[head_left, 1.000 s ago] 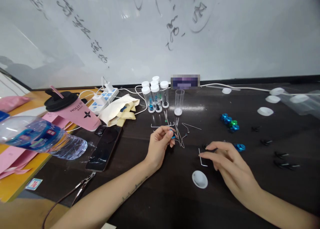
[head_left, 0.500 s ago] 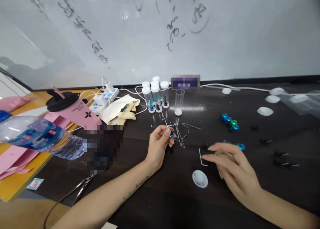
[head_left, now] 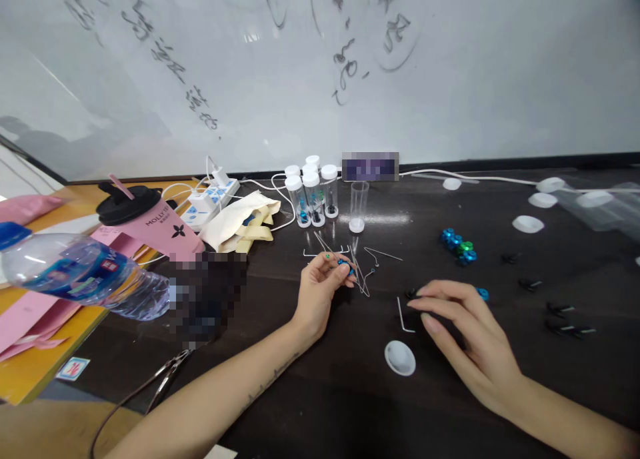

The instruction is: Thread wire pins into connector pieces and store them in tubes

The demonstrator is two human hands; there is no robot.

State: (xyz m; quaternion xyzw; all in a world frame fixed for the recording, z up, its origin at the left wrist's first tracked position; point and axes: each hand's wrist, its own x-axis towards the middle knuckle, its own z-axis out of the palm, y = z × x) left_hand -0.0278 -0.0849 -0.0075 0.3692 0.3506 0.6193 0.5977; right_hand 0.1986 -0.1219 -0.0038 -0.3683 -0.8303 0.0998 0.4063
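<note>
My left hand (head_left: pixel 323 289) pinches a small blue nut (head_left: pixel 345 265) on a thin hex key, just in front of a pile of metal hex keys (head_left: pixel 361 264) on the dark table (head_left: pixel 325 392). My right hand (head_left: pixel 463 325) rests on the table with fingers spread and slightly curled, fingertips beside a loose hex key (head_left: pixel 403 315) and a small black screw (head_left: pixel 411 292). A white cap (head_left: pixel 399 357) lies close to my right hand. A blue nut (head_left: pixel 482 293) sits just behind its fingers.
Capped vials (head_left: pixel 313 192) and an open clear vial (head_left: pixel 359 205) stand at the back. Blue and green nuts (head_left: pixel 459 245), black screws (head_left: pixel 563 317) and white caps (head_left: pixel 529 224) lie to the right. A water bottle (head_left: pixel 80 272), pink cup (head_left: pixel 150 222), power strip (head_left: pixel 207 199) and cloth bag (head_left: pixel 240 222) are on the left.
My right hand has drawn its fingers in a little toward the black screw. My left hand has turned the blue nut and hex key slightly between its fingers.
</note>
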